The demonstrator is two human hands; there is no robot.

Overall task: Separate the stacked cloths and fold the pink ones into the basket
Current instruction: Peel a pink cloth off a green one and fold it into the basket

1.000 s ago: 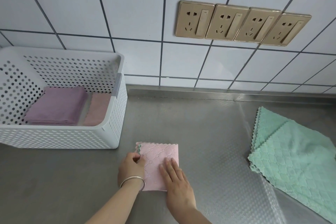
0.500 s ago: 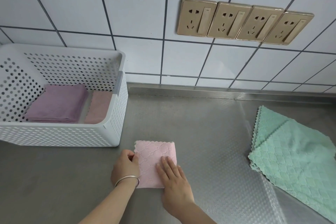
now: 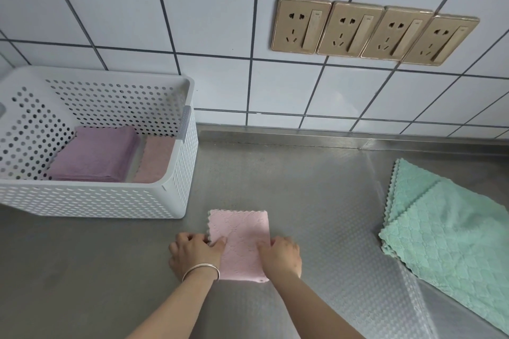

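A folded pink cloth (image 3: 239,239) lies on the steel counter just right of the white perforated basket (image 3: 93,201). My left hand (image 3: 192,253) grips the cloth's left edge, thumb on top. On the right edge, my right hand (image 3: 282,256) holds it with curled fingers. Inside the basket lie a folded purple cloth stack (image 3: 96,154) and a folded pink cloth (image 3: 155,159). Green cloths (image 3: 446,226) lie spread in a stack at the right.
The tiled wall behind carries a row of gold sockets (image 3: 371,30). The counter's raised back lip (image 3: 330,140) runs along the wall. The basket stands at the left, against the wall.
My right hand slid from on top of the pink cloth to its right edge. Both hands now hold the cloth's sides. The cloth looks neater and squarer.
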